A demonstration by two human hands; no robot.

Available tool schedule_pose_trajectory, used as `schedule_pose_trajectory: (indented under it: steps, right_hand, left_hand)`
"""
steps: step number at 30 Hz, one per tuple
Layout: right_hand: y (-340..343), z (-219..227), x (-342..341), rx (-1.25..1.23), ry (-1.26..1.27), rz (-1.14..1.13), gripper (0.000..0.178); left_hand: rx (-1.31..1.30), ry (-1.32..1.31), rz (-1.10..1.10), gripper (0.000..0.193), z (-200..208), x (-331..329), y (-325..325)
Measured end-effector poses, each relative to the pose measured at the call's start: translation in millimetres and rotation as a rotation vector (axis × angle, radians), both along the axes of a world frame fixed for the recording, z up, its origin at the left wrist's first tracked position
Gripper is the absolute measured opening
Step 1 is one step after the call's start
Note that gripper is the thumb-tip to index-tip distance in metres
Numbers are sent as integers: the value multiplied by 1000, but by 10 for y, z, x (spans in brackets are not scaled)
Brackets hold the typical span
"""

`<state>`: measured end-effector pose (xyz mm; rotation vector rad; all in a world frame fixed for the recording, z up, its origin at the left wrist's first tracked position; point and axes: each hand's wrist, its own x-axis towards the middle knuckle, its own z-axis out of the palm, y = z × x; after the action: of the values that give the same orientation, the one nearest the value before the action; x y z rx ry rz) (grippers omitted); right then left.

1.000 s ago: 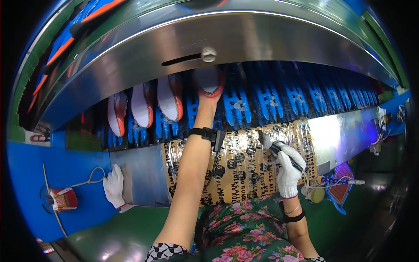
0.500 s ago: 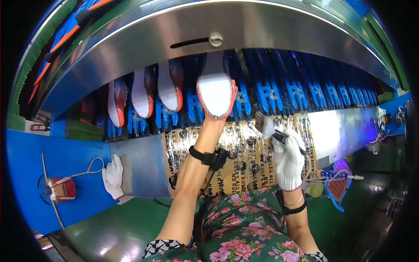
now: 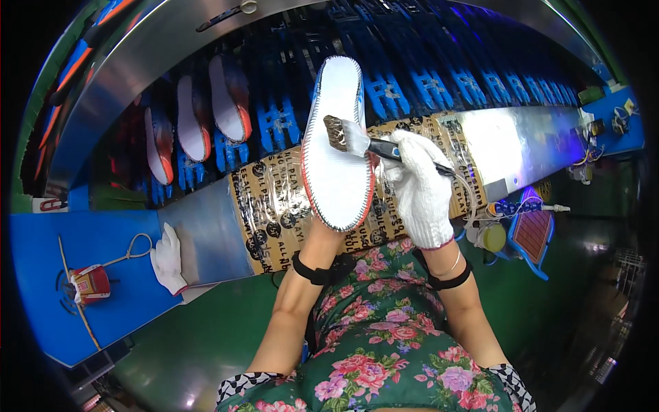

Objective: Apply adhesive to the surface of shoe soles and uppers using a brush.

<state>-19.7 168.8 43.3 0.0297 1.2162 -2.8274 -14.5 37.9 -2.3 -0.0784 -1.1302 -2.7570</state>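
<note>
My bare left hand (image 3: 328,232) is under a shoe upper (image 3: 336,182), mostly hidden by it, holding it from below. The upper's flat white underside faces up, with stitching round its edge and a red-orange rim at the near end. My right hand (image 3: 421,191), in a white knit glove, is closed round the black handle of a flat brush (image 3: 357,139). The brush's dark, wet-looking bristles lie over the middle of the white underside, apparently touching it.
Several similar shoe uppers (image 3: 193,120) stand at the left among blue rack holders (image 3: 388,95). Printed brown tape covers the metal ledge (image 3: 206,250). A loose white glove (image 3: 168,259) and a red can (image 3: 90,284) are at left; a yellowish container (image 3: 491,237) is at right.
My left hand has drawn the shoe upper out of the rack toward me. My right hand has brought the brush left and up, over the upper's white underside.
</note>
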Motion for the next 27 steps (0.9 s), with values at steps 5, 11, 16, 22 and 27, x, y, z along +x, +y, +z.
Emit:
schedule_pose_trajectory:
  steps: [5, 11, 16, 22, 27]
  right_hand:
    - [73, -95, 153, 255, 138, -131, 17]
    - [234, -200, 481, 209, 143, -171, 15]
    - [391, -263, 735, 176, 80, -136, 15]
    - [737, -238, 1024, 205, -150, 146, 18]
    - [824, -116, 921, 20, -77, 254, 18]
  left_hand:
    - [-399, 8, 63, 46, -94, 262, 159]
    - [146, -91, -149, 50, -246, 251, 198]
    - [464, -144, -235, 52, -340, 262, 356]
    - [688, -84, -426, 47, -375, 201, 339]
    - [490, -154, -312, 47, -431, 204, 298]
